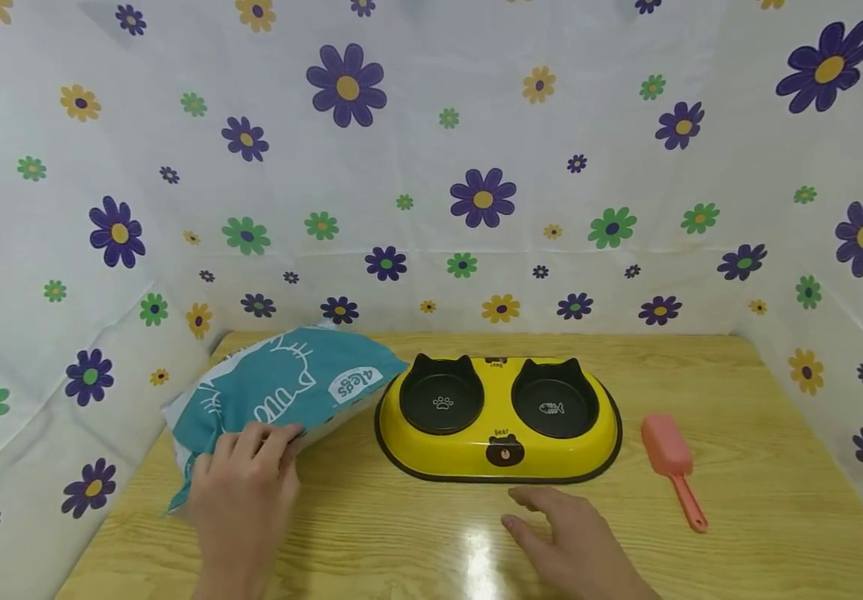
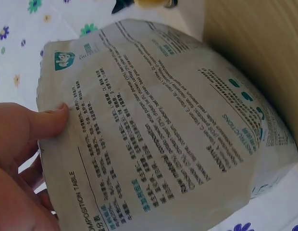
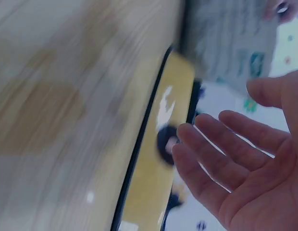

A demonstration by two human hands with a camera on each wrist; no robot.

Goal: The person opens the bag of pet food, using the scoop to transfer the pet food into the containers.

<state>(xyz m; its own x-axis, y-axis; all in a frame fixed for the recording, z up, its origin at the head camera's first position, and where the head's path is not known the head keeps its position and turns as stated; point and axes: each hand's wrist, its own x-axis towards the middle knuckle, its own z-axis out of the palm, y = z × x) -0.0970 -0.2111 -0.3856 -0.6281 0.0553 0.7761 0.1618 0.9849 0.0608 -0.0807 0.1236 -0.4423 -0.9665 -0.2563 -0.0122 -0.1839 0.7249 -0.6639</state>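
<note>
A teal and white pet food bag (image 1: 289, 375) leans at the left of the table, tilted with its near edge raised. My left hand (image 1: 244, 483) grips that edge; in the left wrist view the thumb lies on the printed white side of the bag (image 2: 154, 120), fingers behind it. My right hand (image 1: 574, 537) hovers in front of a yellow double pet bowl (image 1: 497, 400), fingers spread and holding nothing. The bowl's two black cat-eared dishes (image 1: 442, 396) show a paw and a fishbone print. In the right wrist view, the palm of my right hand (image 3: 250, 178) shows.
A pink scoop (image 1: 667, 450) lies on the wooden table (image 1: 769, 467) to the right of the bowl, handle towards me. A white cloth (image 1: 416, 150) with flower prints hangs behind the table and along both sides.
</note>
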